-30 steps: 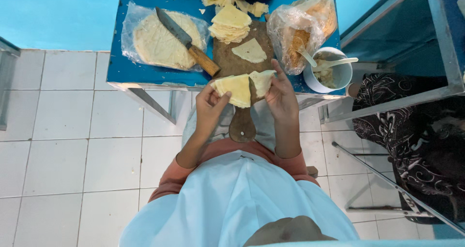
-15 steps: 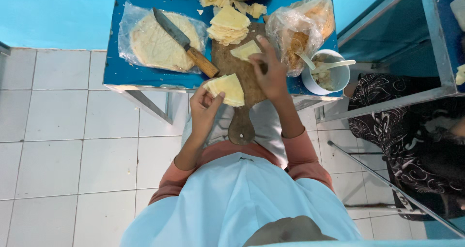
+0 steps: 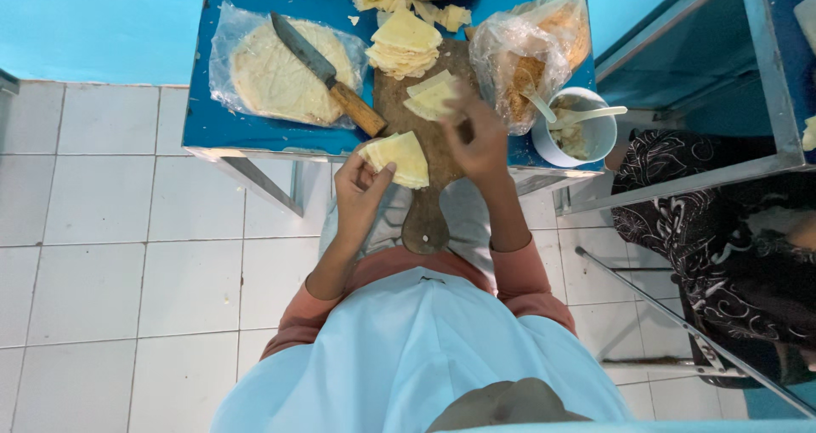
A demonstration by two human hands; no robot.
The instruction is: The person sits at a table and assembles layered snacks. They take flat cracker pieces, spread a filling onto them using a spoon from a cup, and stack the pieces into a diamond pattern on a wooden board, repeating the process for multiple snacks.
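Note:
My left hand holds a small stack of pale yellow wedge-shaped wrapper sheets at the near end of a wooden cutting board. My right hand is farther up the board, its fingers on one wedge sheet lying on the wood. A taller pile of the same wedges sits at the board's far end.
A knife with a wooden handle lies across a round sheet stack in plastic on the blue table. A white bowl with a spoon and a plastic bag stand right. A person in dark patterned clothing sits to the right.
My right hand has carried one wedge sheet away from the stack in my left hand and laid it higher on the board. The left hand stays with its stack.

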